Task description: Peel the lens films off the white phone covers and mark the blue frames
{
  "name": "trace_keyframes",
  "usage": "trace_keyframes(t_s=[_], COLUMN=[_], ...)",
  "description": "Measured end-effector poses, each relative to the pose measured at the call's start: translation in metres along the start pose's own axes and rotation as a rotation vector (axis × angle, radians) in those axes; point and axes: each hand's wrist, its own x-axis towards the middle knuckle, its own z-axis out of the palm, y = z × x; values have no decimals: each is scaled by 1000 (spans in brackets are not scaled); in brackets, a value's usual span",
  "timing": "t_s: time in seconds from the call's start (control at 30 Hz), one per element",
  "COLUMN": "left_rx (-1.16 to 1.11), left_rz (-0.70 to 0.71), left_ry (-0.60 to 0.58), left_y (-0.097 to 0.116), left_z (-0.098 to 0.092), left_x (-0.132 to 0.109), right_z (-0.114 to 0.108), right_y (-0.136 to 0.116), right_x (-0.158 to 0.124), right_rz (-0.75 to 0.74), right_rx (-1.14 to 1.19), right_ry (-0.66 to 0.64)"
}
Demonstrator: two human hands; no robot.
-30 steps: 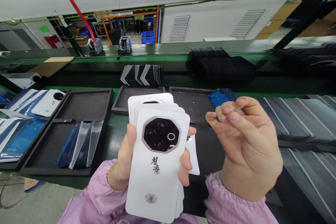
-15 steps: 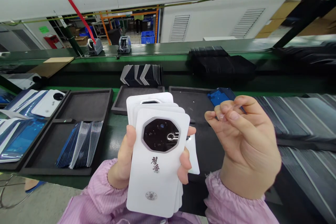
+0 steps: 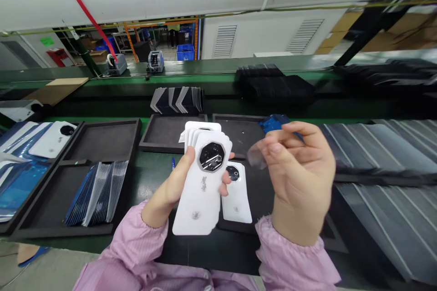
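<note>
We judge that the fanned stack of white panels (image 3: 195, 202) could slide out of line if the grip on its edges loosened, and that the clear film (image 3: 255, 156), blurred here, could fold or cling to the skin if pinched unevenly. We see the left hand (image 3: 178, 181) half curled, thumb and fingertips on opposite long edges, holding the stack above the bench (image 3: 147, 173); the right hand (image 3: 301, 166) pinches the film, apart from the stack. Just beside the stack lies a loose white panel (image 3: 236, 198).

Panel stack (image 3: 201, 186) — left of film (image 3: 256, 155)
</note>
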Motion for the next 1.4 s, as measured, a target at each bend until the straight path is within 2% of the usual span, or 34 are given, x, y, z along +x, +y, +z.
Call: trace_keyframes(t_s=[0.1,0.2,0.37,0.47,0.6,0.7,0.8,0.87,0.93,1.03,1.07,1.17,1.23,1.3,1.4], left_rx=[41,69,69,64,76,98,87,63,69,156,171,156,134,106,34], left_rz=[-111,-161,-195,-189,-196,-153,-116,-90,-58,-32,-29,-14,5,46,144], left_ry=[-27,-61,-75,-55,-32,-26,-31,-39,-56,-58,-66,-103,-125,-139,-110], left_y=[0,-4,-6,-3,-1,-2,-4,-8,-13,-20,-21,-24,-21,-13,4], left_z=[-17,-25,-24,-21,-15,-14,-19,-25,-32,-41,-42,-45,-43,-40,-33], left_x=[13,19,19,18,17,17,18,18,20,24,26,29,31,31,23], right_z=[-1,-2,-4,-4,0,6,12,14,11,0,-5,-14,-8,13,67], right_y=[2,5,9,10,14,19,21,24,29,43,48,59,64,69,80], right_x=[1,4,4,1,-1,-4,-7,-9,-6,6,11,23,30,38,57], right_rz=[-41,-43,-114,-135,-223,-450,-723,-775,-749,-717,-670,-329,-82,97,226], right_rx=[-104,-181,-291,-324,-424,-610,-842,-930,-955,-932,-882,-552,-351,-253,-183], right_ry=[-113,-256,-423,-469,-471,-468,-305,-196,-112,133,162,57,12,-43,-191])
